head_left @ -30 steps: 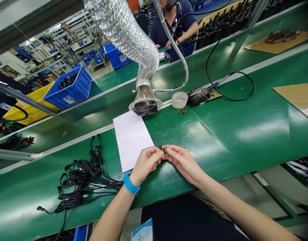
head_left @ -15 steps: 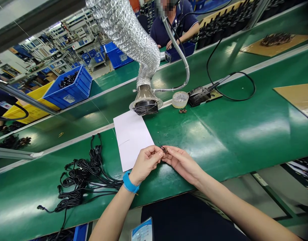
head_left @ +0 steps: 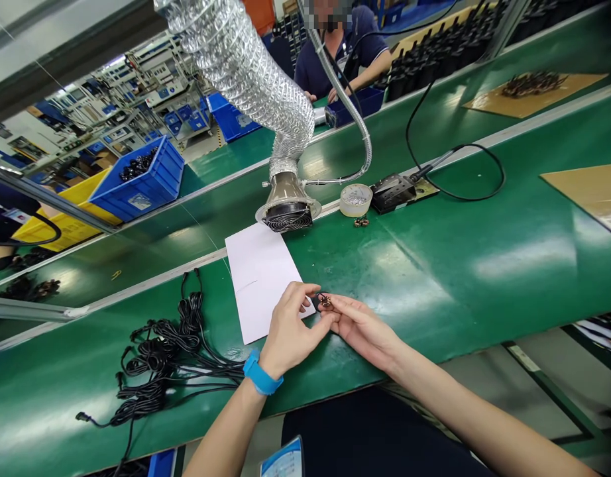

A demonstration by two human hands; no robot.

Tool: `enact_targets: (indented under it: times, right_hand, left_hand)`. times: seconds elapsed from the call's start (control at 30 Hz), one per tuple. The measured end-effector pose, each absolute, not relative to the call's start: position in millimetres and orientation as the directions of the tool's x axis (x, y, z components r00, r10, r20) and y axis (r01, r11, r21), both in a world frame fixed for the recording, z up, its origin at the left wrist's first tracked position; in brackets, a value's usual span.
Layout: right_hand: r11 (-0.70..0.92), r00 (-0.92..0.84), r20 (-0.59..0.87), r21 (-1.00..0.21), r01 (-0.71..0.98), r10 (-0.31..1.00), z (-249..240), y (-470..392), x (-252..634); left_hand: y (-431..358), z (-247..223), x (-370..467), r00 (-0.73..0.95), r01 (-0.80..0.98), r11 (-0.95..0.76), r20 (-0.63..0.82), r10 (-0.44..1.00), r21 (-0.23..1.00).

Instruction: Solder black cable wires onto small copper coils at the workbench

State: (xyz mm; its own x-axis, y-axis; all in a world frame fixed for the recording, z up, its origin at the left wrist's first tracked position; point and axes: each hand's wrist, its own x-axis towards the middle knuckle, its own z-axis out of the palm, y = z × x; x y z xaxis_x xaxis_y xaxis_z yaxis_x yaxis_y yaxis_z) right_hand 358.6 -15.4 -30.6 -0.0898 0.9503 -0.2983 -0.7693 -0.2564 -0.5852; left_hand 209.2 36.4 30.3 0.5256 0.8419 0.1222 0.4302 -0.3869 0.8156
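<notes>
A small motor stator with copper windings on a dark core is pinched between the fingertips of my right hand, just off the right edge of the white sheet. Close on its left, my left hand holds nothing that I can see; its thumb and forefinger are spread around the stator's side, and the thumb tip reaches the right fingers. A blue wristband is on my left wrist. Under and beyond the left hand lies the white sheet. Black cables lie coiled on the left of the green bench.
A fume duct with a fan hangs over the sheet's far end. Behind it stand a round tub, more small stators and a black device with a cable. A co-worker sits across the bench.
My left hand has let go of its pinch at the stator and its fingers have spread apart. The right hand still holds the stator, now turned to show its round wound face.
</notes>
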Motion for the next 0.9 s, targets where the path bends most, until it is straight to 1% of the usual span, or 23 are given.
enact_targets:
  times: [0.13, 0.23, 0.3, 0.37, 0.47, 0.57, 0.73, 0.9]
  right_hand:
    - [-0.248, -0.128, -0.238, -0.59, -0.768, 0.963, -31, -18, 357]
    - [-0.259, -0.131, -0.247, -0.607, -0.751, 0.96, -34, -22, 356]
    - [-0.259, -0.098, -0.272, -0.655, -0.71, 0.957, -37, -25, 357]
    - [-0.213, 0.022, -0.292, -0.746, -0.63, 0.956, -39, -28, 360]
    - [-0.103, 0.262, -0.25, -0.877, -0.47, 0.932, -42, -33, 370]
    - [-0.054, 0.355, -0.195, -0.927, -0.371, 0.914, -45, -38, 380]
    - [-0.025, 0.324, -0.098, -0.974, -0.224, 0.941, -53, -43, 382]
    - [0.015, 0.256, 0.026, -0.999, 0.045, 0.966, -61, -43, 378]
  left_hand:
    - [35, 28, 215, 0.559, 0.392, -0.436, 0.167, 0.812, 0.81]
    - [36, 25, 216, 0.566, 0.389, -0.463, 0.189, 0.802, 0.796]
    - [39, 21, 215, 0.572, 0.412, -0.478, 0.188, 0.798, 0.776]
    - [45, 14, 213, 0.575, 0.439, -0.479, 0.172, 0.8, 0.76]
    - [57, 2, 213, 0.579, 0.464, -0.456, 0.13, 0.805, 0.759]
    - [65, -11, 215, 0.616, 0.48, -0.461, 0.087, 0.783, 0.746]
    - [67, -26, 218, 0.637, 0.533, -0.489, 0.053, 0.769, 0.69]
    - [65, -26, 214, 0.607, 0.533, -0.458, 0.055, 0.792, 0.712]
